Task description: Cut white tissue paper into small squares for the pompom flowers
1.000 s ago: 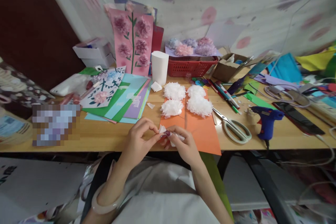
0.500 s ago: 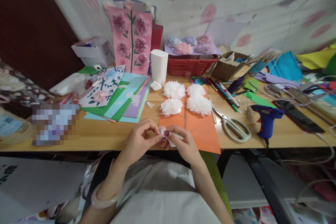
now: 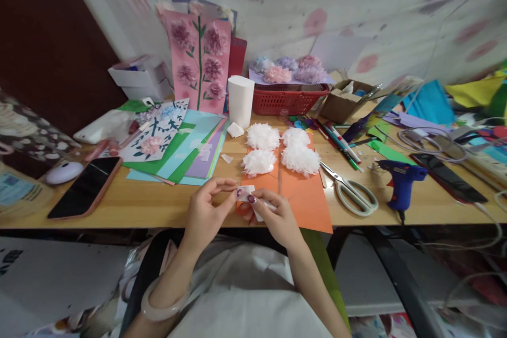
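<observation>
Thin white tissue paper [image 3: 246, 190] is pinched between both hands above the table's front edge. My left hand [image 3: 210, 210] has its thumb and index finger on the left side of the tissue. Curled fingers of my right hand [image 3: 277, 215] grip the other side, where a folded white piece shows under the thumb. Just behind the hands lies an orange sheet [image 3: 311, 203] with pencil lines. Several fluffy white tissue flowers [image 3: 300, 158] rest on its far half.
Scissors [image 3: 350, 190] and a blue glue gun [image 3: 404, 182] lie to the right, with pens [image 3: 343, 142] behind. Coloured sheets [image 3: 186, 153] and a phone [image 3: 85, 187] are at left. At the back stand a tissue roll [image 3: 240, 103] and a red basket [image 3: 285, 100].
The tissue between my fingers was bunched up; now it spreads flatter and shows more of its surface. My left thumb has shifted slightly up and left. Both hands stay in nearly the same place.
</observation>
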`<state>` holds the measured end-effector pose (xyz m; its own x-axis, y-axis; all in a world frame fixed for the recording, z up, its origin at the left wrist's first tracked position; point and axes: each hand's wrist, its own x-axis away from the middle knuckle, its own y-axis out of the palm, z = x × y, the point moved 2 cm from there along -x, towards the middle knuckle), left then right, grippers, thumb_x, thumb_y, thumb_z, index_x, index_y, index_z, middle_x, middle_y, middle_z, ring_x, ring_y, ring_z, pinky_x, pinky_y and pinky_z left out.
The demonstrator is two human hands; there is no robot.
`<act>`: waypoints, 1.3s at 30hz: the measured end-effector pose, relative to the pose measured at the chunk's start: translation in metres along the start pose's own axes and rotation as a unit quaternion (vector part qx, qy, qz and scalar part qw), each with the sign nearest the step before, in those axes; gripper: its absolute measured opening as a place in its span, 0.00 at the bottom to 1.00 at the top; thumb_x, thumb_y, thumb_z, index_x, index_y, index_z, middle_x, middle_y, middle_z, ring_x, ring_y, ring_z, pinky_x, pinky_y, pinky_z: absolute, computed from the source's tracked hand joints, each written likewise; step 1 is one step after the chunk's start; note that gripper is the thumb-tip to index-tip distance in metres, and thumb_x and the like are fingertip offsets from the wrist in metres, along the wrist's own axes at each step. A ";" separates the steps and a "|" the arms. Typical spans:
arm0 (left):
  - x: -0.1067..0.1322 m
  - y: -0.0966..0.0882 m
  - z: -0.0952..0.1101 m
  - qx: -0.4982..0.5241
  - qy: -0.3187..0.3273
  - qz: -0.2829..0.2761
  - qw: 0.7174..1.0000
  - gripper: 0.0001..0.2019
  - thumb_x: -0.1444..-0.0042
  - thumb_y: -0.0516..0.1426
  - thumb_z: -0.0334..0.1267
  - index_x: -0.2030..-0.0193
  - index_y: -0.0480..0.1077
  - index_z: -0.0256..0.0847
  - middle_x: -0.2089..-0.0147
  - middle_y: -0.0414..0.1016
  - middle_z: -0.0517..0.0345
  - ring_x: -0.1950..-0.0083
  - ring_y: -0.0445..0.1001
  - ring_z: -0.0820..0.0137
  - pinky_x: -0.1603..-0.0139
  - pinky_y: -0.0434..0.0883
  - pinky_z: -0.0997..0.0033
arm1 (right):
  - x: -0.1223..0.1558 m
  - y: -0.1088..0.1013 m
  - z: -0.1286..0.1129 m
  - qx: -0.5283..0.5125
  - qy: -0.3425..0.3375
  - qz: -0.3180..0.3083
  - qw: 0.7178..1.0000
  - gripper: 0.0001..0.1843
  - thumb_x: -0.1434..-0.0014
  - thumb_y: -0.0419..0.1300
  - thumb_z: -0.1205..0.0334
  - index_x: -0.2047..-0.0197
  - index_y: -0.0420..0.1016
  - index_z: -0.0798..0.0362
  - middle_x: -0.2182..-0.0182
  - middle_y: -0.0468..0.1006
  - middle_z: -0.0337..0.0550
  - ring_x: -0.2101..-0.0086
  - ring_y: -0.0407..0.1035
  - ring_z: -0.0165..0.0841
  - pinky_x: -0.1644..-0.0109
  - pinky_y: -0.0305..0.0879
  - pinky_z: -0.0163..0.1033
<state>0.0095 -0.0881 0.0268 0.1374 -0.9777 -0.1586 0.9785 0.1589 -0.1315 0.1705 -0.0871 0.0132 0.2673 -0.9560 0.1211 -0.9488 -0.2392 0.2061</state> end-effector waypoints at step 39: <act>-0.013 -0.010 -0.011 0.007 0.021 0.103 0.994 0.11 0.44 0.62 0.43 0.59 0.73 0.39 0.62 0.81 0.52 0.61 0.80 0.66 0.59 0.76 0.68 | -0.001 0.000 -0.001 0.023 0.000 0.044 0.999 0.19 0.44 0.65 0.44 0.71 0.72 0.52 0.78 0.78 0.38 0.80 0.67 0.25 0.74 0.66 0.29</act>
<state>-0.0041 -0.0755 0.0195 0.3295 -0.9176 -0.2223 0.9320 0.3537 -0.0788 0.1707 -0.0863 0.0136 0.1822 -0.9738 0.1359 -0.9754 -0.1616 0.1497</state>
